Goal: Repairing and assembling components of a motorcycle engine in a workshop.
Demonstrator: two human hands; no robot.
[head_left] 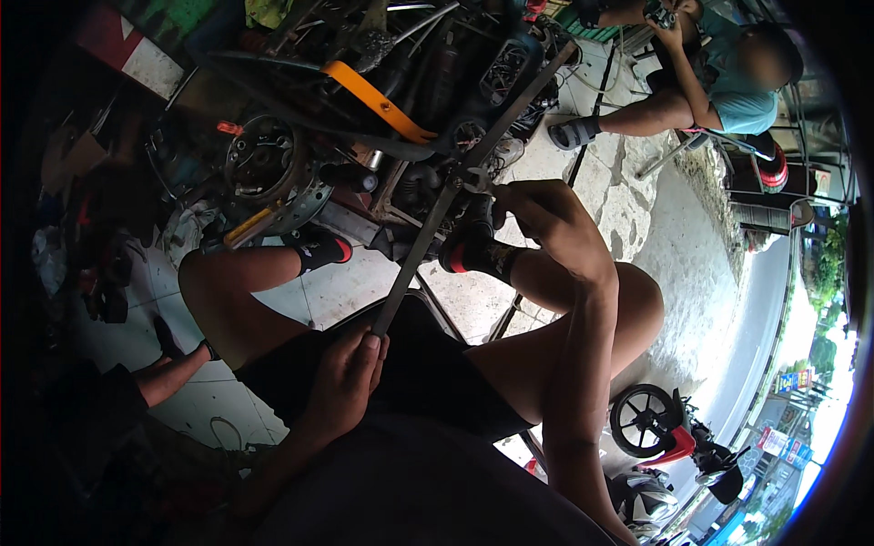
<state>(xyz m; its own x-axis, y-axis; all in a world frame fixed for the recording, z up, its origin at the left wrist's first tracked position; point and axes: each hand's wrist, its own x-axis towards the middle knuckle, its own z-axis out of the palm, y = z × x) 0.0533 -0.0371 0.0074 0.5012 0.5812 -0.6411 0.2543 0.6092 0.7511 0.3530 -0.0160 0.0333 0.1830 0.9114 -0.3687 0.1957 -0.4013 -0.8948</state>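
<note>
A long, flat, dark metal bar (421, 244) slants across my lap, its near end in my closed left hand (346, 380). From there it runs up and to the right, over the heap of parts. My right hand (557, 223) is closed at the middle of the bar, on its right side. Out of its fingers sticks a small metal tool with a forked, wrench-like jaw (475, 180), which meets the bar. My curled fingers hide the tool's handle. Below the bar are my bent knees and shoes.
Loose metal parts and an orange strip (378, 102) fill a dark tray ahead. A round wheel hub (264, 156) lies to its left. Another person (751, 100) sits at the upper right, holding a small part. A motorcycle (674, 437) stands at the lower right; someone's arm (177, 378) shows at left.
</note>
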